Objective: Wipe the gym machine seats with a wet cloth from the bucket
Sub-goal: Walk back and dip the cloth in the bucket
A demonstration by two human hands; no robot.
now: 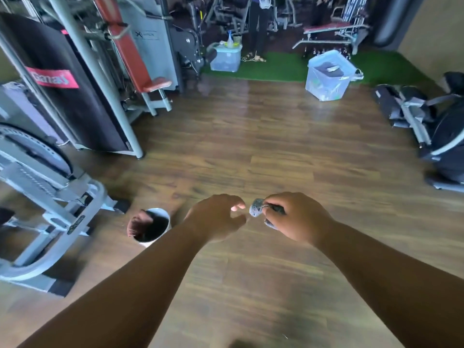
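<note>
A grey wet cloth (256, 211), bunched small, is gripped in my right hand (297, 217), with bits of it poking out beside the fingers. My left hand (216, 217) hovers just left of the cloth, fingers loosely curled, thumb and fingertip close to it; contact is unclear. A white bucket (160, 212) with dark contents stands on the wooden floor to the left of my hands. A machine with a red seat (157, 85) and red backrest (123, 43) stands at the back left.
Grey machine frames (50, 197) crowd the left side. An elliptical trainer (431, 136) sits at the right. Two clear plastic bins (329, 76) stand by a green mat at the back, where a person (258, 26) stands. Wooden floor (276, 151) lies ahead.
</note>
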